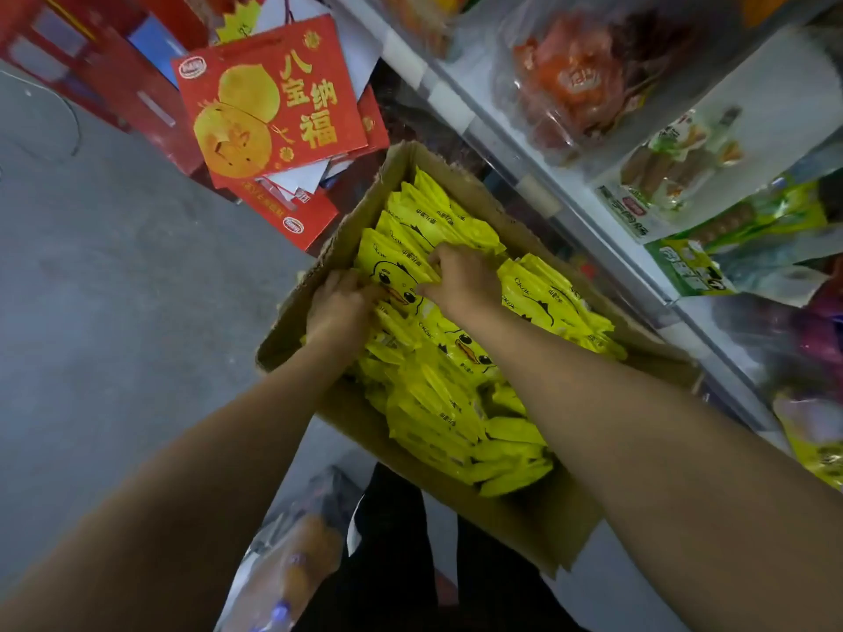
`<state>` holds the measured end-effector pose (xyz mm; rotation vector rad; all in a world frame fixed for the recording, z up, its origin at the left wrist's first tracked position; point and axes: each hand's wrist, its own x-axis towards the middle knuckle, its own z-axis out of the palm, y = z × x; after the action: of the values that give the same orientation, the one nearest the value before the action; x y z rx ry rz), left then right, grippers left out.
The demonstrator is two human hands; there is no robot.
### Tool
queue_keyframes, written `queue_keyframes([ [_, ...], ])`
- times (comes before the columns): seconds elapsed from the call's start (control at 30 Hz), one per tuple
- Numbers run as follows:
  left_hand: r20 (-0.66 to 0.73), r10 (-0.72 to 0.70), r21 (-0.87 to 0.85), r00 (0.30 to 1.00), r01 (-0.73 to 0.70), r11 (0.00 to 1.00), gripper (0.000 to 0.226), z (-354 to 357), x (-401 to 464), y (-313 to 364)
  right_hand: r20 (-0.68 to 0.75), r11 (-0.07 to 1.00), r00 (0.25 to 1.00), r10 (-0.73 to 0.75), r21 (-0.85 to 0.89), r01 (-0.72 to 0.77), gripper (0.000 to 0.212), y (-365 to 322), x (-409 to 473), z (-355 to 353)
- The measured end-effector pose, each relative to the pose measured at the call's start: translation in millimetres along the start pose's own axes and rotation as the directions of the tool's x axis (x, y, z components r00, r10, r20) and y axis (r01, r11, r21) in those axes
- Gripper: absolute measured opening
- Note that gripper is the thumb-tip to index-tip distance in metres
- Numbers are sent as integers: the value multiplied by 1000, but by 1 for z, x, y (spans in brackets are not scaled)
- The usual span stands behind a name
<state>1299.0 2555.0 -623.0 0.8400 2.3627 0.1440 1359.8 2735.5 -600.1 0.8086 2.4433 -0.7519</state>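
Packets (pixel 456 371): yellow, printed with a duck face, standing on edge in rows that fill the box from its far end to its near end. A few at the near end lie slumped flat.
Box (pixel 460 177): brown cardboard, open at the top with its flaps up. It sits just beside the shelf, with its near end over the person's legs. I cannot tell what bears it.
Left hand (pixel 337 307): inside the box against its left wall. The fingers are curled down among the packets and clamped on a bunch of them, with the tips hidden.
Right hand (pixel 460 278): in the middle of the box, near the left hand. The fingers are bent over the top edges of a bundle with the thumb on its near face, so the bundle is pinched.
Duck packet (pixel 394 278): lies face up between the two hands, touched by both.
Arms: bare, both reaching in from the lower edge.
Cartons (pixel 269 107): red with gold characters, stacked and leaning just past the box's far left corner.
Shelf (pixel 588 230): white, running along the right side and loaded with clear snack bags (pixel 575 79), blurred.
Floor (pixel 114 312): grey concrete, on the left.
Trousers (pixel 392 540): black, below the box's near end.
Plastic bag (pixel 296 558): clear with orange contents, lower left, blurred.
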Motion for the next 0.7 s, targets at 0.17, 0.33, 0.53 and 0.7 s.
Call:
queue_keyframes([
  [0.17, -50, -11, 6, 999, 12, 1000, 30, -3, -4, -1, -20, 973, 996, 91, 215, -84, 18, 0, 1, 3],
  [0.33, -174, 51, -127, 983, -74, 989, 16, -18, -20, 1, -54, 932, 993, 106, 355, -80, 13, 9, -23, -20],
  [0.53, -230, 105, -201, 967, -153, 968, 17, -43, -39, 17, -169, 898, 975, 144, 437, -57, 11, 22, -61, -56],
  [0.7, -197, 82, -204, 977, -123, 971, 22, -75, -63, 45, -196, 868, 961, 196, 491, -77, 21, 41, -102, -93],
])
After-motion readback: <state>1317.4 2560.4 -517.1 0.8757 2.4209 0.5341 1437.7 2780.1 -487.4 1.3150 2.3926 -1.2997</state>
